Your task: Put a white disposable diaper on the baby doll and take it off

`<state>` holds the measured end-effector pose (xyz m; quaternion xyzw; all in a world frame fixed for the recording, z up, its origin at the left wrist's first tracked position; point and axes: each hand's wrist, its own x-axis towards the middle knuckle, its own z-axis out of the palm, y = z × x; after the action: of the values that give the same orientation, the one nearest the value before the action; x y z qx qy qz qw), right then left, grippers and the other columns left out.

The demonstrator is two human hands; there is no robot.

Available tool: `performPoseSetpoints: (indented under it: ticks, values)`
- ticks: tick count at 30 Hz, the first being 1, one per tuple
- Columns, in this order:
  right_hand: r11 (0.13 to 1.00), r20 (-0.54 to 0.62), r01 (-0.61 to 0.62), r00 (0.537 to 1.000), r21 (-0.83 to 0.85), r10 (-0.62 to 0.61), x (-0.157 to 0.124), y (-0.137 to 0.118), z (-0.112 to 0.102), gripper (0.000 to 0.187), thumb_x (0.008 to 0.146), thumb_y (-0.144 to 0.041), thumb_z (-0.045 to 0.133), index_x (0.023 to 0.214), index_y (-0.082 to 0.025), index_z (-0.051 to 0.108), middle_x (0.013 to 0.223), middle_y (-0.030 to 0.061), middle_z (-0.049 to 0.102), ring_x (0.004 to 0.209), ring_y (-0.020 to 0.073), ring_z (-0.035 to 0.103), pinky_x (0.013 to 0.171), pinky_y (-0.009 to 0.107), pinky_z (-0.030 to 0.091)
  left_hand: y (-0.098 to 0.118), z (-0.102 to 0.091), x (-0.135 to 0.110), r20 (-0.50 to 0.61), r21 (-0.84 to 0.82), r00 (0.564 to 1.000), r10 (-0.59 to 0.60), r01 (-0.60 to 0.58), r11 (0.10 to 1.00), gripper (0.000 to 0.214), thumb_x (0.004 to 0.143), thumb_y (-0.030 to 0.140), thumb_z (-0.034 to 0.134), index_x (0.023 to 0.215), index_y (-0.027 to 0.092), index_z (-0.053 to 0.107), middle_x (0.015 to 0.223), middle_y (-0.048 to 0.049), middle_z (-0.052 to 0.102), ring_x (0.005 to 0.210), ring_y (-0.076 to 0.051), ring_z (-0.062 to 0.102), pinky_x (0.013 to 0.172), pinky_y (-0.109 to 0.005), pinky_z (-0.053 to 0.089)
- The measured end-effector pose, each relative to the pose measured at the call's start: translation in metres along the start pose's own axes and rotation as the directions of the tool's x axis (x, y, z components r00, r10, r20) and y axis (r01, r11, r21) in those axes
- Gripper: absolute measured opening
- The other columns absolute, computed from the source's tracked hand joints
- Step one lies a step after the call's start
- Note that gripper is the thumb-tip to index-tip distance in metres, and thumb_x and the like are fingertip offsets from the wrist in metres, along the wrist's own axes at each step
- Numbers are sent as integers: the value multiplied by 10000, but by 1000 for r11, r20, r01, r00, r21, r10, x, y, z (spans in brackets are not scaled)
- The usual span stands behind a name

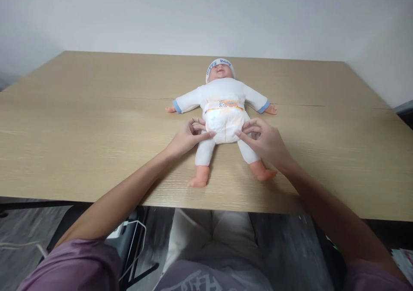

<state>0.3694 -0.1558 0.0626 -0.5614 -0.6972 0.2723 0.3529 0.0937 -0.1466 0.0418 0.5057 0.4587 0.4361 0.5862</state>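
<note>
A baby doll (222, 88) in a white suit with blue cuffs and a lettered cap lies on its back, feet toward me. Around its hips is a white diaper (225, 125) with a printed orange-edged band across the waist. My left hand (190, 135) pinches the diaper's edge at the leg opening on the left, thumb on the front and fingers curled at the side. On the opposite leg opening, my right hand (262, 137) grips the edge in the same way. The fingertips behind the diaper's edges are partly hidden.
The doll rests on a wide light wooden table (106, 149), whose front edge runs just beyond its feet. A pale wall (180, 16) stands behind. Below the table, a white cable (143, 235) hangs at the left near a dark chair.
</note>
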Motion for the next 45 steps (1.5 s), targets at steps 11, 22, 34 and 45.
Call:
performPoseSetpoints:
  ticks: [11,22,34,45]
  values:
    - [991,13,94,996,-91,-93,-7,-4,5,313,981,-565,773,937,-256,795,886,25,823,794,243,721,784,388,503,2,2,-7,73,293,992,106,-123,948,423,942,560,826,1164,200,814,1138,-93,819,959,-234,730,789,-351,549]
    - [978,-141,199,968,-67,-207,-9,7,25,239,997,-484,770,899,-267,789,1066,75,758,1030,308,633,1012,525,500,-8,-8,8,96,17,993,64,-66,998,420,861,535,915,1090,194,826,1096,-96,835,967,-237,777,857,-368,627]
    - [942,-170,329,926,-69,-336,-13,21,17,199,1008,-434,741,1045,-248,799,1125,102,667,1101,307,663,1030,524,538,-10,-5,-5,-17,92,993,113,-111,990,450,826,563,939,1055,196,818,1059,-81,844,963,-225,764,879,-352,604]
    - [942,-259,335,907,-33,-332,13,34,5,230,1015,-482,654,1071,-260,623,968,51,678,818,239,613,848,439,548,-2,-7,-4,-103,591,810,577,-417,691,236,1034,468,713,1139,257,715,1193,-72,754,1034,-246,634,1016,-440,507]
